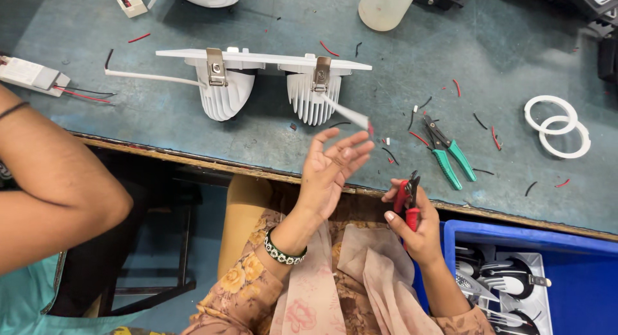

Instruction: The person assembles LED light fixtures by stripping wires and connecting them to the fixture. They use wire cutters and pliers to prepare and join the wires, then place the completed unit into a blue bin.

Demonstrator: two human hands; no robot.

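My left hand (pixel 331 167) is raised palm-up at the bench edge, fingers spread and holding nothing. Just above its fingertips hangs the end of a white sleeved cable (pixel 347 113) with red wire tips, which runs from a white twin downlight fitting (pixel 257 74) lying face-down on the bench. My right hand (pixel 412 225) grips red-handled wire cutters (pixel 407 196) upright near the bench edge. I wear a floral sleeve and a beaded bracelet on the left wrist.
Green-handled pliers (pixel 450 151) lie right of the cable end. Two white rings (pixel 557 126) sit at far right. A blue crate (pixel 547 270) holds lamp parts. Another person's arm (pixel 51 180) reaches in at left. A white driver box (pixel 29 74), a bottle (pixel 385 7) and wire scraps are on the bench.
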